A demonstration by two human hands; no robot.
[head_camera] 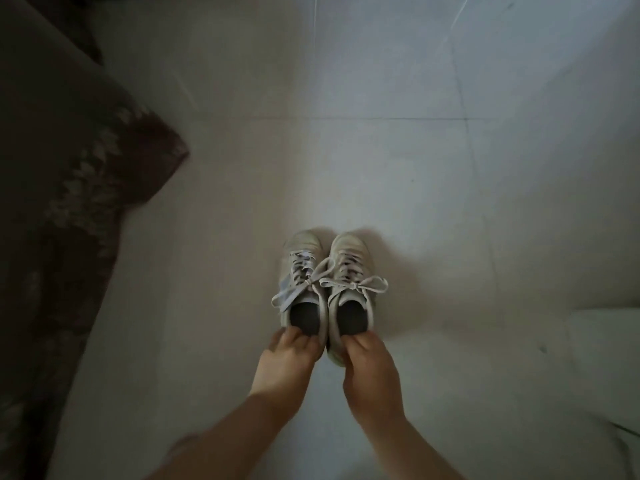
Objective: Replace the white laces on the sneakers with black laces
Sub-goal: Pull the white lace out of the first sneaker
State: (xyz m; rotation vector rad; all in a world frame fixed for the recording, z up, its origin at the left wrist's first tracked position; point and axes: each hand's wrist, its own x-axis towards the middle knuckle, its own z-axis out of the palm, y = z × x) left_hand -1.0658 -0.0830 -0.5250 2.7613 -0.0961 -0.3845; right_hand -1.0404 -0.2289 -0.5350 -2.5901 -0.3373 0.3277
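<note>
Both sneakers (323, 285) keep white laces (346, 280) tied; left hand (289, 355) and right hand (369, 362) grip their heels, nothing replaced yet.

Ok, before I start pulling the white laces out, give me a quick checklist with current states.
1. Both sneakers down on the tiled floor, side by side: ok.
2. Left hand grips left sneaker heel: ok.
3. Right hand grips right sneaker heel: ok.
4. White laces untied: not ok, both bows tied.
5. Black laces within reach: cannot tell, none in view.
6. A hand free for untying: not ok.
</note>
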